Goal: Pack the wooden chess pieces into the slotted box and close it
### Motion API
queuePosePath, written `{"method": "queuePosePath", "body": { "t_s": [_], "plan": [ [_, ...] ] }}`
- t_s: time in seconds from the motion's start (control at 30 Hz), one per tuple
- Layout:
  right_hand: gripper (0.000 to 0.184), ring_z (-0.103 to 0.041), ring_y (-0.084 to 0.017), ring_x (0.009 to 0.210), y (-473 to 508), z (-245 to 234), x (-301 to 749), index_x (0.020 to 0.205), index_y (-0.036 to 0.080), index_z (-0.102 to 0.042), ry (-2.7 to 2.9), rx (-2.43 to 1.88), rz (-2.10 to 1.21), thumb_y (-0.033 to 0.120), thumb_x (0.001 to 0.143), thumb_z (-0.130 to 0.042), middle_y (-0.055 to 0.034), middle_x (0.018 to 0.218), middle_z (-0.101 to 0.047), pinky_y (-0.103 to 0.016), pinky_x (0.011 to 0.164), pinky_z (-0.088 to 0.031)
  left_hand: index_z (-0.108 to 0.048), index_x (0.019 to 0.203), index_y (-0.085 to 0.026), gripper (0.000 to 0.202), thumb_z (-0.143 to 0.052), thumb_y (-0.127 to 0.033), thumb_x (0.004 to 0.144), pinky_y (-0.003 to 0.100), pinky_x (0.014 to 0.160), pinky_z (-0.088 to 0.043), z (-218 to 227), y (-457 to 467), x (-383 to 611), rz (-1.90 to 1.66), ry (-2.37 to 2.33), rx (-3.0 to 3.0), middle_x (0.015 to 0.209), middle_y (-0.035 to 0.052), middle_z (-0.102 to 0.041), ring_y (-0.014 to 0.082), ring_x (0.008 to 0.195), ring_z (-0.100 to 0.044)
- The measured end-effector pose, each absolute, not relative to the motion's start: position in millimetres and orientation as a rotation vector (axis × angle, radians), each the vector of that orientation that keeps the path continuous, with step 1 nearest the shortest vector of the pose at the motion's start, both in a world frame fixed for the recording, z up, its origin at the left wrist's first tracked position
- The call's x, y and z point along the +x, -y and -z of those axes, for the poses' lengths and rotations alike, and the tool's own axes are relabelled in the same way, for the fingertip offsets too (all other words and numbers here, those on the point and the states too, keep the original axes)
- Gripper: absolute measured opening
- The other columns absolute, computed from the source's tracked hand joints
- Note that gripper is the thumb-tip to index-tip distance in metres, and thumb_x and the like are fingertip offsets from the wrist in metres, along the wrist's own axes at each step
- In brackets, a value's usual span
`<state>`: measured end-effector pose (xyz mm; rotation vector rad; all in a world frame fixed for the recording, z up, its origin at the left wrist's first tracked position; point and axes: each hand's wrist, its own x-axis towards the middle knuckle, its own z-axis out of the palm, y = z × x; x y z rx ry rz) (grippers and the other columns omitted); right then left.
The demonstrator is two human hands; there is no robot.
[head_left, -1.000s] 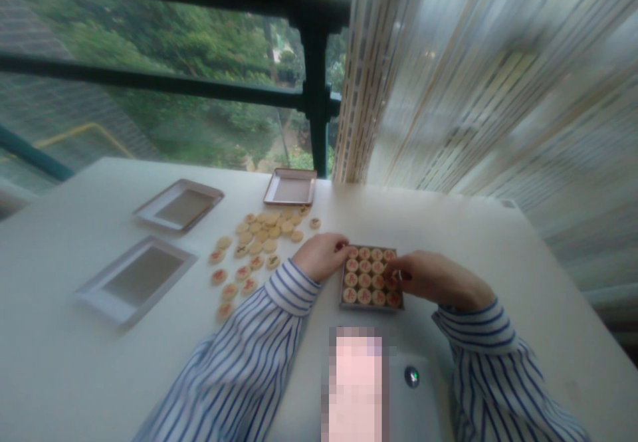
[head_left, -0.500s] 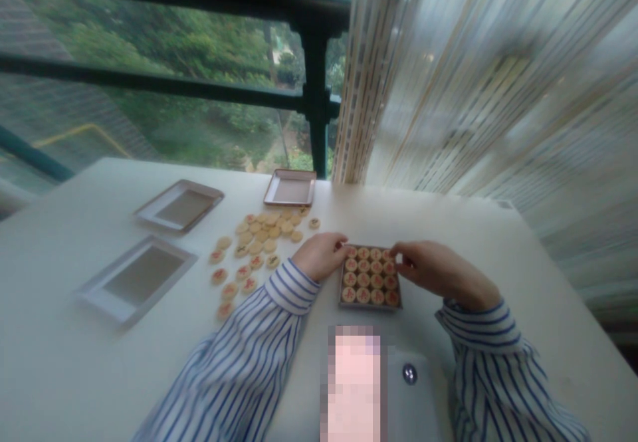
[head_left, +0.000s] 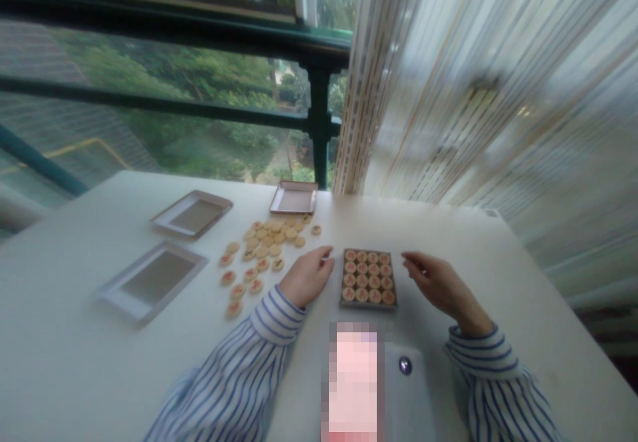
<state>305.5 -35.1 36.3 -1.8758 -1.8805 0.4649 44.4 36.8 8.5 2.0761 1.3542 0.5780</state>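
A shallow square box [head_left: 369,306] stands in front of me, packed with neat rows of round wooden xiangqi pieces [head_left: 374,281] that show red characters. My left hand [head_left: 308,276] hovers just left of the box, with its fingers stretched forward and nothing in them. On the other side, my right hand [head_left: 438,286] is a little apart from the box, fingers loosely bent, thumb apart, and holding nothing. Left of my left hand lie loose xiangqi pieces [head_left: 269,234] in a scattered group, some with red or black characters facing up, many blank.
Two shallow trays or lids, a rear one [head_left: 193,213] and a nearer one [head_left: 152,281], lie on the left of the white table [head_left: 60,262]. A third tray [head_left: 294,197] is at the back edge. A greyish flat object [head_left: 411,395] lies near me, beside a pixelated patch. Bead curtain strands [head_left: 356,136] hang behind.
Both hands have come off the filled box, the left one moving left and the right one moving right. The camera view has tilted up slightly.
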Motion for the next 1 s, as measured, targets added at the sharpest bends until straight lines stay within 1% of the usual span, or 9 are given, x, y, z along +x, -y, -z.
{"method": "queuePosePath", "body": {
  "t_s": [0.1,0.17,0.23,0.3,0.43,0.57,0.8,0.93,1.0],
  "plan": [
    [0.037,-0.064,-0.017,0.079,46,-18,303,0.111,0.014,-0.059,1.707,-1.856,-0.607,0.034,0.084,-0.042,-0.0094,0.097,-0.068,-0.03,0.073,-0.05,-0.057,0.114,-0.013,0.041,-0.043,-0.035,0.082,0.033,0.09,-0.046,3,-25,40,-0.628,-1.354,1.933,0.112,0.0104,-0.064,0.0204,0.1,-0.061],
    [0.039,-0.064,-0.017,0.076,51,-9,300,0.114,0.014,-0.056,1.664,-1.838,-0.681,0.034,0.084,-0.042,-0.0096,0.098,-0.068,-0.03,0.073,-0.05,-0.058,0.112,-0.011,0.041,-0.044,-0.034,0.081,0.035,0.093,-0.045,11,-17,40,-0.666,-1.34,1.855,0.113,0.0109,-0.063,0.0207,0.103,-0.059],
    [0.041,-0.064,-0.017,0.077,55,-3,298,0.117,0.013,-0.055,1.622,-1.856,-0.686,0.034,0.084,-0.042,-0.0109,0.102,-0.066,-0.031,0.074,-0.05,-0.059,0.111,-0.012,0.041,-0.045,-0.034,0.08,0.036,0.094,-0.044,17,-11,42,-0.698,-1.309,1.791,0.113,0.0101,-0.064,0.0208,0.105,-0.058],
    [0.043,-0.064,-0.017,0.079,57,0,297,0.118,0.012,-0.053,1.608,-1.86,-0.694,0.035,0.084,-0.041,-0.0117,0.106,-0.065,-0.031,0.075,-0.05,-0.059,0.112,-0.011,0.041,-0.045,-0.033,0.079,0.037,0.093,-0.045,23,-7,45,-0.734,-1.27,1.722,0.11,0.011,-0.065,0.0214,0.104,-0.059],
    [0.044,-0.064,-0.017,0.077,61,1,295,0.119,0.012,-0.053,1.57,-1.849,-0.75,0.036,0.084,-0.041,-0.0112,0.105,-0.065,-0.032,0.074,-0.05,-0.058,0.114,-0.009,0.044,-0.045,-0.031,0.078,0.04,0.092,-0.046,29,-1,47,-0.789,-1.224,1.663,0.106,0.0127,-0.066,0.0228,0.102,-0.06],
    [0.041,-0.065,-0.017,0.08,62,3,293,0.117,0.014,-0.055,1.537,-1.813,-0.814,0.035,0.084,-0.042,-0.0093,0.105,-0.066,-0.031,0.076,-0.05,-0.061,0.111,-0.011,0.042,-0.045,-0.032,0.078,0.041,0.095,-0.044,29,3,47,-0.79,-1.196,1.697,0.107,0.0108,-0.066,0.0228,0.104,-0.059],
    [0.039,-0.062,-0.019,0.094,62,1,287,0.118,0.019,-0.056,1.581,-1.73,-0.871,0.031,0.084,-0.042,-0.006,0.108,-0.066,-0.032,0.082,-0.049,-0.061,0.112,-0.015,0.04,-0.044,-0.032,0.079,0.04,0.097,-0.043,26,8,48,-0.791,-1.117,1.708,0.111,0.0072,-0.065,0.0215,0.107,-0.057],
    [0.037,-0.061,-0.02,0.096,62,4,288,0.114,0.02,-0.059,1.58,-1.719,-0.84,0.03,0.083,-0.044,-0.0055,0.11,-0.065,-0.033,0.084,-0.049,-0.06,0.113,-0.017,0.04,-0.043,-0.031,0.08,0.038,0.097,-0.043,28,9,48,-0.795,-1.108,1.706,0.112,0.006,-0.065,0.0206,0.106,-0.058],
    [0.037,-0.062,-0.019,0.094,62,6,288,0.114,0.02,-0.059,1.578,-1.726,-0.833,0.031,0.082,-0.044,-0.0052,0.109,-0.065,-0.033,0.082,-0.05,-0.06,0.113,-0.017,0.04,-0.042,-0.03,0.081,0.038,0.098,-0.043,29,9,48,-0.809,-1.088,1.7,0.112,0.0059,-0.064,0.0203,0.107,-0.058]
  ]
}}
